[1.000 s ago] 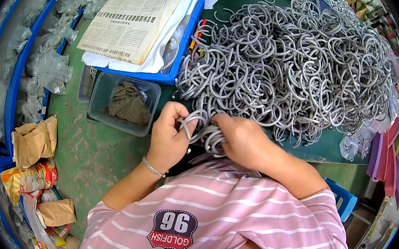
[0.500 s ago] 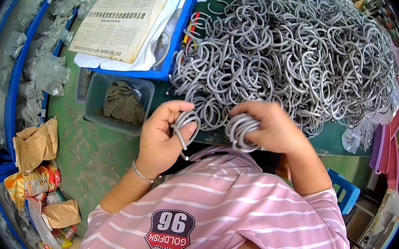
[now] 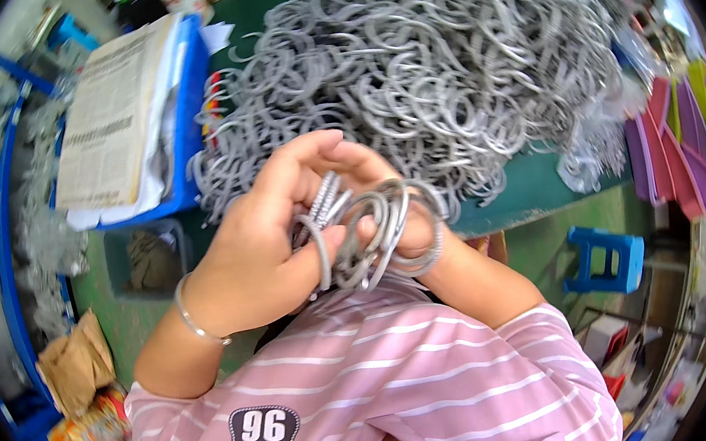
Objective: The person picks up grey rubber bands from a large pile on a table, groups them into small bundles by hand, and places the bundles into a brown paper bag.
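In front of my chest both hands come together around a bunch of grey ribbed rings (image 3: 380, 230), thin, curved and coil-like. My left hand (image 3: 244, 245) curls around the bunch's left side, its thumb pressed against a ring. On the other side my right hand (image 3: 416, 235) is closed on the rings, partly hidden behind them; its thumb tip shows between the loops. Some rings hang out loosely around its palm. Just beyond the hands lies a large heap of similar grey open rings (image 3: 440, 65), slightly blurred.
The heap covers much of a dark green table (image 3: 530, 189). A blue bin (image 3: 197, 108) topped with newspaper (image 3: 106, 117) stands left, above a clear tub (image 3: 122, 275) holding a brown cloth. Shelving with plastic bags lines the left. A blue stool (image 3: 602, 259) is at right.
My hands have moved from apart, each with its own rings, to together, joining the rings in one bunch. The view has shifted, so the heap and bin appear further left.
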`<state>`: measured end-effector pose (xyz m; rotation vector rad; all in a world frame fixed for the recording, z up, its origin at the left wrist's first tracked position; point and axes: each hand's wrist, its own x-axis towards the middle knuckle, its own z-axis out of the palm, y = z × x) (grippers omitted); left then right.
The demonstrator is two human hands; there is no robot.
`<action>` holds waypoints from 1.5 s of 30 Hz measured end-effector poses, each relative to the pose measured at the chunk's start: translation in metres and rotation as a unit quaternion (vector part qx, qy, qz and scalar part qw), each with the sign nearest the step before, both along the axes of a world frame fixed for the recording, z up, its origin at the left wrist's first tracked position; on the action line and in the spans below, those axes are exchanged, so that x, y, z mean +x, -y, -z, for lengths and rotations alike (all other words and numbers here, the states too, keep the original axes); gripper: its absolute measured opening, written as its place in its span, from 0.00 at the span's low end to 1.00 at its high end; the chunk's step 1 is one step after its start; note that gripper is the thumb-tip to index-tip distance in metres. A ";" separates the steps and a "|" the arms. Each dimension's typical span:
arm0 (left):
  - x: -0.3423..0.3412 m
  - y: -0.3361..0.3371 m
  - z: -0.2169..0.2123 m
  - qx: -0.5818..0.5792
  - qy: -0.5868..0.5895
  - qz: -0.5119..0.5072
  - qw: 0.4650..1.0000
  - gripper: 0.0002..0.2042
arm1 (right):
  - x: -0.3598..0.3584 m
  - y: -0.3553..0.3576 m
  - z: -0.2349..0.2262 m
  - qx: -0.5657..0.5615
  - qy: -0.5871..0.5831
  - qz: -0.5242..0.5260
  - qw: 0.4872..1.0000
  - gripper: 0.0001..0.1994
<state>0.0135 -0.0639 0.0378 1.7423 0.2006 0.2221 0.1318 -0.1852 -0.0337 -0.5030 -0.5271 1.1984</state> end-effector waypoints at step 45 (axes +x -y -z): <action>0.106 0.220 0.242 0.539 0.067 0.347 0.765 0.09 | 0.058 0.255 0.145 -0.303 -0.152 0.238 0.910 0.21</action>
